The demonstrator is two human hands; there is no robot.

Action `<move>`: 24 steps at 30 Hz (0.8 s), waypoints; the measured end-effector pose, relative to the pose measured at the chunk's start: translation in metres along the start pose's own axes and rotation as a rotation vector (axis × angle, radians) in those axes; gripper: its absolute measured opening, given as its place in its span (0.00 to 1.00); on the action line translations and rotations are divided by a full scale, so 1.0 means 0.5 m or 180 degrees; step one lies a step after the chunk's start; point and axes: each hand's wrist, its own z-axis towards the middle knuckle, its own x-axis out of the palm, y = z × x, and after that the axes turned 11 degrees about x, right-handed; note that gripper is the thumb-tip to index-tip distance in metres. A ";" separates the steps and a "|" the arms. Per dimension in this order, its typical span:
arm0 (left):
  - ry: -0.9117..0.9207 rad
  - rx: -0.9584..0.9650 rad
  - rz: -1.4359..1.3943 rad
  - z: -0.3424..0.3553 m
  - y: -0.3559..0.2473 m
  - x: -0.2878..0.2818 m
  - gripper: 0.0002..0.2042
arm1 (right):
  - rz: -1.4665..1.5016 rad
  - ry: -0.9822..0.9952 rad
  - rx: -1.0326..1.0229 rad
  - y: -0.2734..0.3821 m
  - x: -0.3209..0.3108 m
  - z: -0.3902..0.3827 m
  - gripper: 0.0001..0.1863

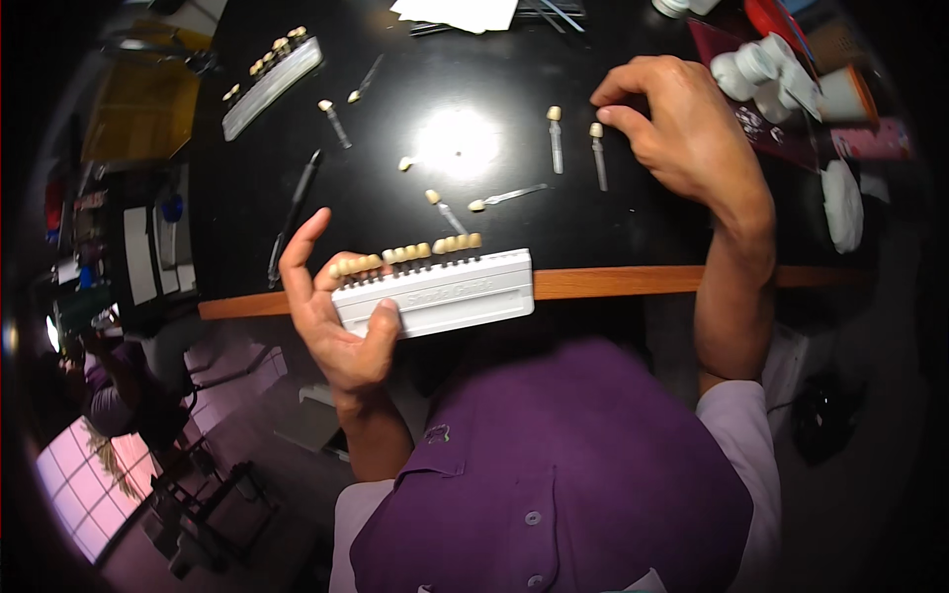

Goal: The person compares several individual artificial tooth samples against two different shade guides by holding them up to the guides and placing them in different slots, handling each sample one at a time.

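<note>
My left hand (338, 331) grips a white shade guide holder (465, 292) with a row of tooth-coloured samples along its top, thumb across its front. Over the desk at the right, my right hand (677, 133) has thumb and forefinger curved and slightly apart, just beside a loose tooth sample on a clear stick (598, 158). A similar sample (556, 143) lies to its left; several more (509, 196) are scattered across the black desk (494, 79).
A second shade holder (277, 89) lies back left, a pen (297, 208) at left, papers (455, 12) at the back. Cups (840, 99) and white tissue (842, 203) occupy the right. The wooden edge (593, 282) crosses near me. Another person (114, 385) is at far left.
</note>
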 end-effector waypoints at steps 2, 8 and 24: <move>-0.0018 -0.0087 -0.0038 0.002 -0.013 0.001 0.41 | -0.0007 0.0104 0.0009 0.009 -0.005 0.002 0.08; 0.0131 -0.0080 0.0181 -0.002 -0.005 -0.010 0.44 | 0.0042 0.0253 0.0209 0.006 0.002 0.001 0.08; 0.0301 0.0060 -0.0134 -0.004 -0.003 -0.017 0.42 | 0.0171 0.0157 0.0124 0.012 0.003 0.002 0.09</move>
